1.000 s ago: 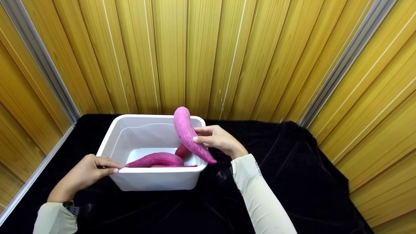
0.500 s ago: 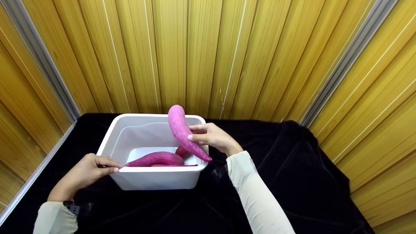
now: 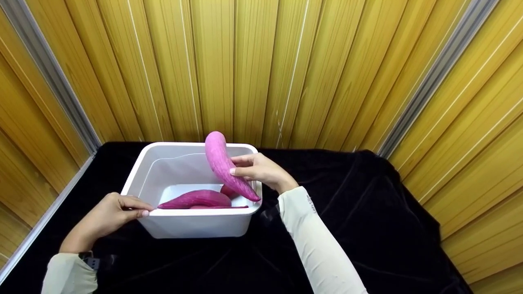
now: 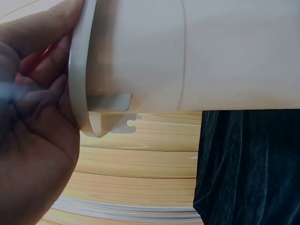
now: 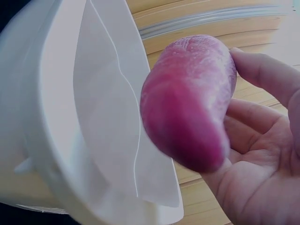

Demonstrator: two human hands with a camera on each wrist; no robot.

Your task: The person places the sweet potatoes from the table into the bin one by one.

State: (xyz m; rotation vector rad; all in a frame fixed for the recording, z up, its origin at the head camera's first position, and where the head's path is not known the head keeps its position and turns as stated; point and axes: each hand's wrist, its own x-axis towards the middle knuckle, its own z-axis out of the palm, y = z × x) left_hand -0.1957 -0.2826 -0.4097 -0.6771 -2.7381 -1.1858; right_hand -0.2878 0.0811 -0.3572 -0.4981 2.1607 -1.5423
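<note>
My right hand [image 3: 265,171] pinches a long, curved, pink-purple sweet potato [image 3: 220,159] by its side, thumb toward me. It is held over the right side of a white plastic bin [image 3: 196,224], thick rounded end up and away, thin tip low near the right rim. The right wrist view shows this sweet potato [image 5: 187,103] between thumb and fingers, close to the bin wall. My left hand [image 3: 112,214] grips the bin's near-left rim corner. Inside the bin lies a darker sweet potato [image 3: 196,199], with a reddish rounded piece [image 3: 229,190] behind it and another partly hidden by the near rim.
The bin stands on a black velvet cloth [image 3: 347,228] that covers the table. Yellow wood-look panels [image 3: 253,73] rise behind and on both sides, with grey metal strips [image 3: 433,77] at the corners.
My right hand has moved left with the sweet potato, from over the right rim to further inside the bin's opening. My left hand and the bin have stayed put.
</note>
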